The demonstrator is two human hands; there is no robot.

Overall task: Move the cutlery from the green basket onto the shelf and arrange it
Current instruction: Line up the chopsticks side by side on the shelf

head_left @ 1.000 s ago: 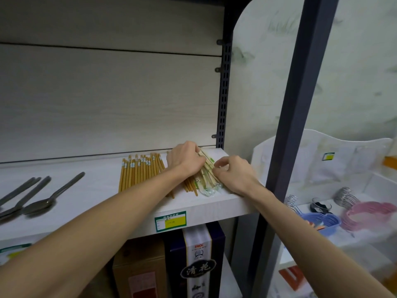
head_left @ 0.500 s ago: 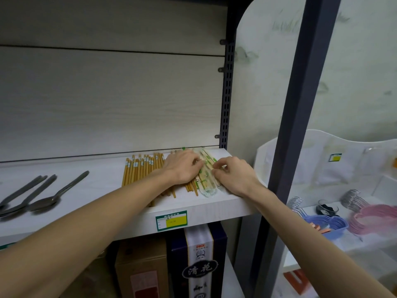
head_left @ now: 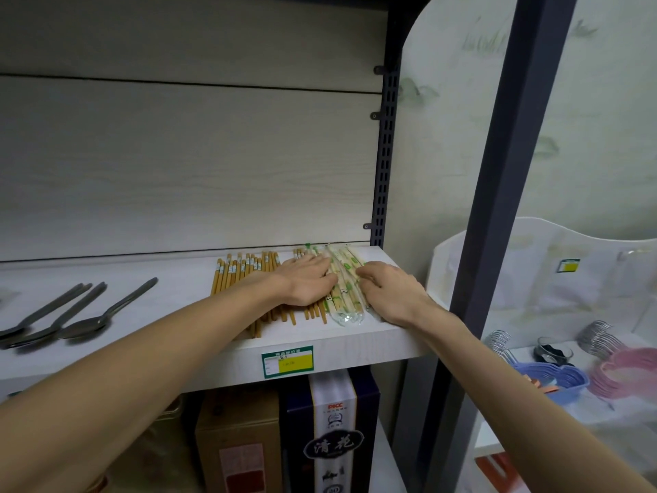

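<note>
Below the shelf [head_left: 355,345], nearest: boxes [head_left: 330,435], and a price tag [head_left: 287,356] on the shelf's front edge.

On the shelf, both hands work the right-hand end. Left hand [head_left: 305,282] lies flat, fingers spread, pressing down across the near ends of the bare chopsticks [head_left: 241,275] and the edge of the wrapped chopsticks [head_left: 343,290]. Right hand [head_left: 389,291] sits just right of the packets, fingers curled against their side, nudging; clamped on nothing that I can see. Hands near each other, packets between.

Spoons [head_left: 89,314] lie well apart at far left. Green basket not in view.

Handling, judged: packets light, film wrappers slick and crinkly, apt to slide over each other; sticks inside stiff. Bare sticks light, rigid, prone to rolling. Best squared by pushing flat from both long sides and tapping the ends, or lifted as a bundle pinched mid-length.

Farther right, a separate rack holds coloured baskets [head_left: 554,377].
</note>
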